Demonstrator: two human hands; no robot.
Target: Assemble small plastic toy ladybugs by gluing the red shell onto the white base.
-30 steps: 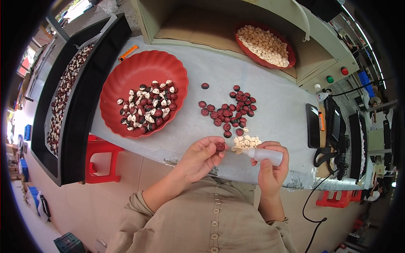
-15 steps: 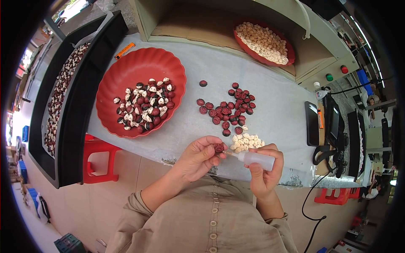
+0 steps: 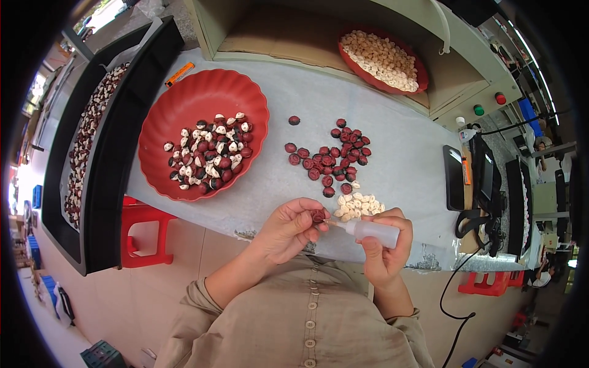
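Observation:
Between the fingertips of my left hand is a small round dark-red piece. My right hand is wrapped round a translucent white squeeze bottle, tipped sideways. Its thin nozzle points left and reaches the red piece, or nearly so; I cannot tell whether they touch. Just beyond my hands lies a small heap of cream-coloured pieces. Farther off, loose dark-red and black pieces are scattered over the pale table covering.
At left stands a red scalloped bowl with joined red, black and white pieces. Beside it is a long black bin of similar pieces. A red dish of cream pieces sits in the open cabinet. A phone lies at right.

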